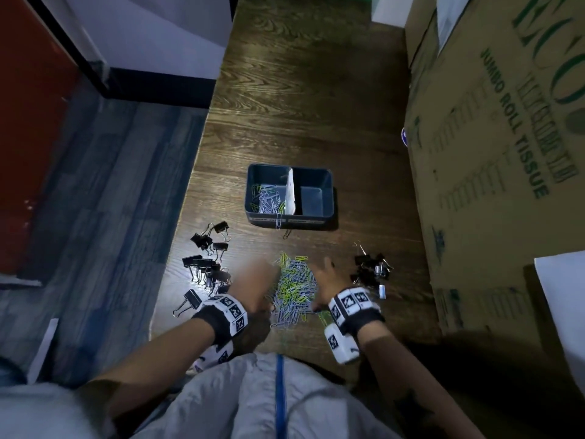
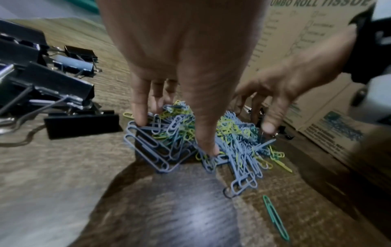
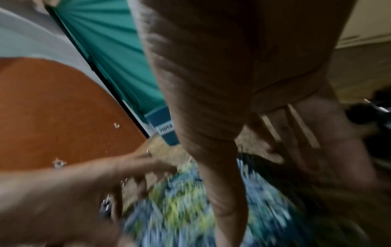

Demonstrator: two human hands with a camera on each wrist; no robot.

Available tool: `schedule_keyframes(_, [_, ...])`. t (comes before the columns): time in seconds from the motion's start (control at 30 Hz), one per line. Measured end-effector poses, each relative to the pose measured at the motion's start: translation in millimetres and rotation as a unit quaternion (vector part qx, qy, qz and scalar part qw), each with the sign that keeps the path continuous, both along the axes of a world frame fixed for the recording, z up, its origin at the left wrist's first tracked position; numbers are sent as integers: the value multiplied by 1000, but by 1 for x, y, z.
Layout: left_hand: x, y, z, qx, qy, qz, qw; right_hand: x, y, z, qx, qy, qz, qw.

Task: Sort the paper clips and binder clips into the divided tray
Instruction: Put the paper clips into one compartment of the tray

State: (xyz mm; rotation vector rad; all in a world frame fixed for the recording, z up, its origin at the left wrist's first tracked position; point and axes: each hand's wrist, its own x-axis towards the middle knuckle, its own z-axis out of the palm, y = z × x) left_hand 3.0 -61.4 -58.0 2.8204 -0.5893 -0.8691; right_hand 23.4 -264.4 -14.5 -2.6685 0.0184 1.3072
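A heap of blue, yellow and green paper clips (image 1: 294, 289) lies on the wooden table near me. My left hand (image 1: 262, 280) stands at its left side, the fingers (image 2: 139, 115) pointing straight down into the clips and the thumb pushed into the heap. On the heap's right side my right hand (image 1: 321, 280) has its fingers spread and touches the clips. Black binder clips lie in one group on the left (image 1: 209, 264) and another on the right (image 1: 370, 267). Farther back stands the dark divided tray (image 1: 329, 191), with paper clips (image 1: 266, 198) in its left compartment. The right wrist view is blurred.
A big cardboard box (image 1: 493, 153) walls off the right side of the table. The table's left edge (image 1: 190, 185) drops to the floor. Two loose paper clips (image 1: 278, 221) lie at the tray's front. A single green clip (image 2: 275, 219) lies near me.
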Motion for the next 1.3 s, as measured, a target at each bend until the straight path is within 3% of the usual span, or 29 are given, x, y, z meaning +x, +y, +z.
schedule_keyframes(0.13, [-2, -1, -4, -46, -17, 27, 998, -19, 9, -14, -9, -51, 42, 998])
schedule_keyframes(0.3, [3, -5, 7, -134, -5, 90, 987, -17, 15, -13, 50, -113, -16, 992])
schedule_keyframes(0.57, [9, 1, 19, -206, -15, 161, 965, -7, 10, -4, 87, -170, -55, 980])
schedule_keyframes(0.83, [49, 4, 59, -272, -92, 190, 939, 15, 21, 14, 118, -197, -78, 970])
schedule_keyframes(1.03, [118, -2, 97, -306, -172, 218, 911, 49, 35, 41, 161, -230, -78, 956])
schedule_keyframes(1.3, [149, 15, 87, -244, -193, 276, 910, 114, 53, 88, 216, -340, -105, 909])
